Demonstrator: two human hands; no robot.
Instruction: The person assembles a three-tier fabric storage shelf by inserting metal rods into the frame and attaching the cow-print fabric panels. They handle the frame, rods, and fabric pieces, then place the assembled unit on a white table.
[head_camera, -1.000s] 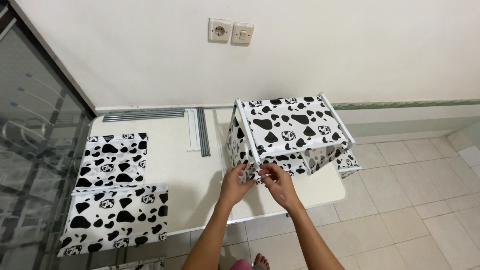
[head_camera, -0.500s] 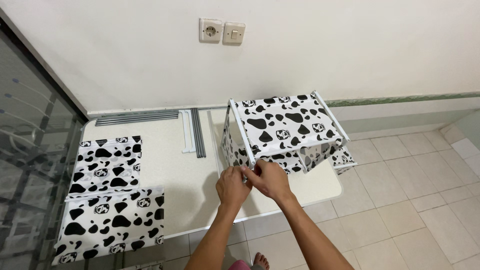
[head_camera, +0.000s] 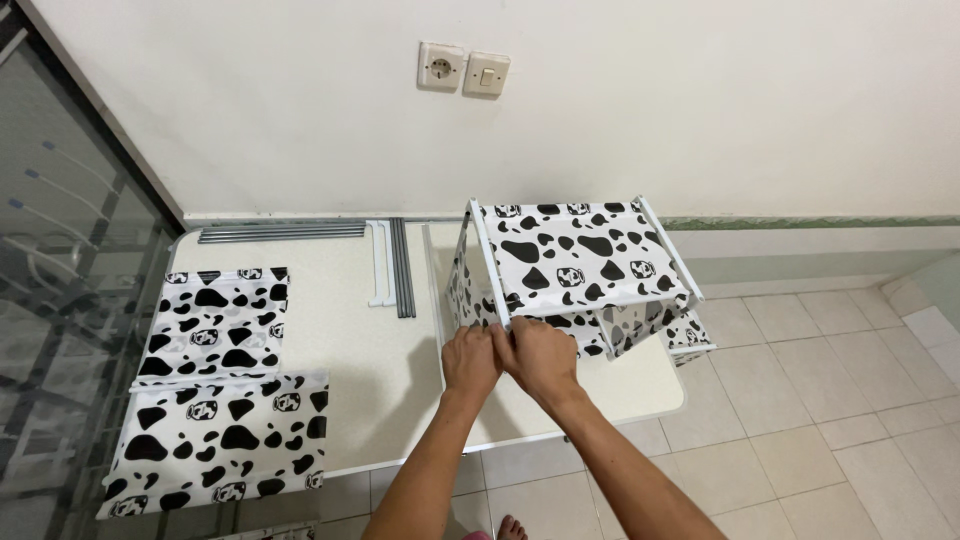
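Note:
A partly built rack with cow-print fabric shelves (head_camera: 575, 255) and white rods stands on the right half of a white table (head_camera: 385, 375). My left hand (head_camera: 469, 359) and my right hand (head_camera: 538, 356) are pressed together at the rack's near left corner, both closed around the white frame rod (head_camera: 489, 262) and fabric edge there. What lies under my fingers is hidden.
Two flat cow-print fabric panels (head_camera: 215, 400) lie on the table's left side. Grey metal rods (head_camera: 282, 233) lie along the back edge; more grey and white rods (head_camera: 393, 268) lie mid-table. A glass panel stands at left, a wall with a socket and switch behind, tiled floor (head_camera: 820, 420) at right.
My hands have closed in from slightly apart to touching each other and moved up onto the rack's near corner. The view shifted a little.

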